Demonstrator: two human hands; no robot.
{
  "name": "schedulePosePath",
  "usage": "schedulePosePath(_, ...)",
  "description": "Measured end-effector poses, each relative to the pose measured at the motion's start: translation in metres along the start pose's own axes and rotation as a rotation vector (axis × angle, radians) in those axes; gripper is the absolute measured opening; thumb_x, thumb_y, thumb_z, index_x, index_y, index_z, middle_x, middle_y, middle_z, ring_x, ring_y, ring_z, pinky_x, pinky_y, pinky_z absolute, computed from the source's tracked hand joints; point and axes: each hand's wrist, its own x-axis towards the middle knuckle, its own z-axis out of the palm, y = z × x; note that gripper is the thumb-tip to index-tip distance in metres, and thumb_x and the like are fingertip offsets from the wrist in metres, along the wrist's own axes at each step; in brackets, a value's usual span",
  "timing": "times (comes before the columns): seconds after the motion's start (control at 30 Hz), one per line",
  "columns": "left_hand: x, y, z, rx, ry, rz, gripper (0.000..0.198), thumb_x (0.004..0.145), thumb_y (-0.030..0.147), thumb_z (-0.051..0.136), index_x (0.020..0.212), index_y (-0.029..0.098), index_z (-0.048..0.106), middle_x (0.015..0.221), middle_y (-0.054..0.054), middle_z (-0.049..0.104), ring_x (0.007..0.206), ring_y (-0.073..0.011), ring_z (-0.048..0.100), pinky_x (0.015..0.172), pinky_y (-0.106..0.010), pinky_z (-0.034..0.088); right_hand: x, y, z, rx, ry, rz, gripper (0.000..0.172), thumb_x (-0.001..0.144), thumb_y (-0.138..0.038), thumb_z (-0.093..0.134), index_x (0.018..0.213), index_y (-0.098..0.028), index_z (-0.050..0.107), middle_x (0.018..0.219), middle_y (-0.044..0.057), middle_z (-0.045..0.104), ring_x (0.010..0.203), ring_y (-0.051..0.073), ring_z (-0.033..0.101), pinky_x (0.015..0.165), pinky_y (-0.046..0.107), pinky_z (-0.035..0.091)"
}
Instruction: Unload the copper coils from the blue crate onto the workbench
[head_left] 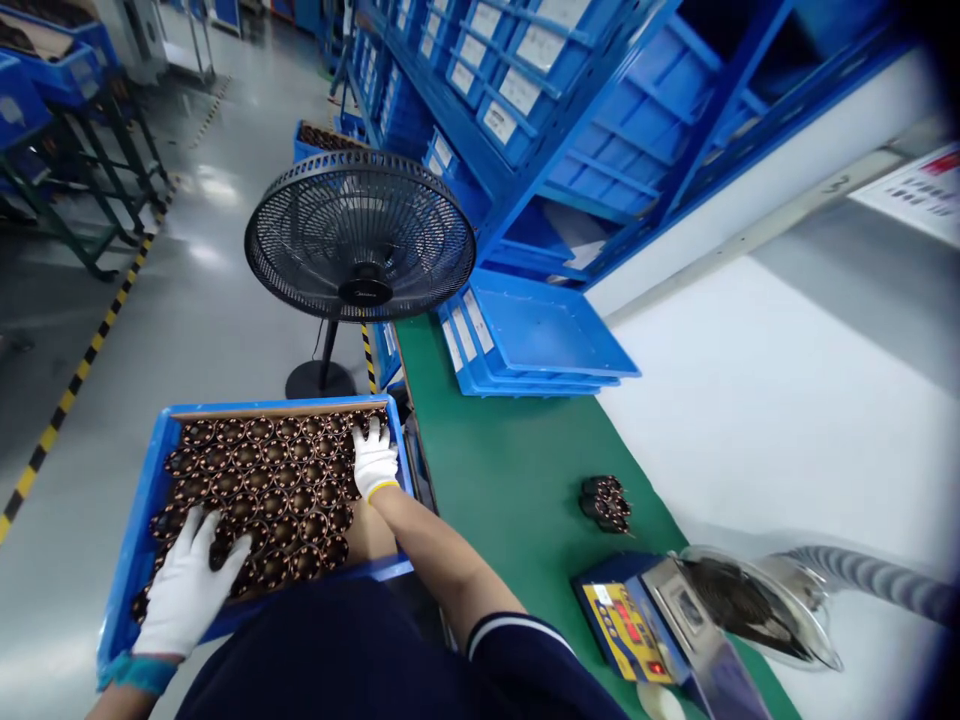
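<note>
We have 2 gloved hands in the blue crate (127, 560) of copper coils (274, 490), just off the green bench's (495, 470) left edge. Our left hand (187, 590) lies open, fingers spread wide, flat on coils at the crate's near-left corner. Our right hand (373, 462) touches coils at the far-right corner. We can't tell whether it is gripping 1.
</note>
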Motion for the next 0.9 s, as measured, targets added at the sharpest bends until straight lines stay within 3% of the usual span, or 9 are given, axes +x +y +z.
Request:
schedulePosePath(0.13, -0.006, 0.000, 0.012, 0.026, -0.010, 0.003, 0.086, 0.082, 0.071, 0.027, 0.136, 0.009, 0.052, 0.155, -0.013, 0.035, 0.132, -0.0343, 0.046, 0.111, -0.046, 0.039, 0.009, 0.003, 0.000, -0.023, -0.033, -0.054, 0.066, 0.093, -0.005, 0.029, 0.151, -0.036, 0.031, 0.161, 0.010, 0.022, 0.132, 0.036, 0.041, 0.081, 0.046, 0.053)
schedulePosePath(0.23, -0.008, 0.001, 0.017, 0.047, -0.021, -0.006, 0.084, 0.082, 0.069, 0.026, 0.136, 0.010, 0.052, 0.155, -0.013, 0.035, 0.133, -0.0340, 0.045, 0.110, -0.047, 0.040, 0.009, 0.001, 0.002, -0.029, -0.034, -0.081, 0.067, 0.092, -0.004, 0.026, 0.151, -0.033, 0.033, 0.161, 0.012, 0.023, 0.128, 0.035, 0.045, 0.076, 0.045, 0.054)
schedulePosePath(0.43, -0.006, 0.000, 0.016, 0.061, -0.038, -0.022, 0.086, 0.082, 0.071, 0.025, 0.136, 0.010, 0.051, 0.155, -0.012, 0.035, 0.134, -0.0330, 0.044, 0.112, -0.046, 0.039, 0.000, -0.007, 0.007, -0.019, -0.017, -0.014, 0.067, 0.090, -0.004, 0.029, 0.152, -0.028, 0.032, 0.157, 0.020, 0.027, 0.113, 0.032, 0.055, 0.072, 0.044, 0.054)
schedulePosePath(0.9, -0.003, -0.001, 0.018, 0.127, -0.010, 0.044, 0.085, 0.083, 0.071, 0.024, 0.134, 0.009, 0.053, 0.153, -0.016, 0.037, 0.131, -0.0356, 0.047, 0.109, -0.046, 0.041, -0.007, 0.001, -0.001, 0.057, -0.062, 0.082, 0.063, 0.092, -0.005, 0.035, 0.148, -0.032, 0.039, 0.157, 0.017, 0.029, 0.106, 0.030, 0.059, 0.073, 0.047, 0.053)
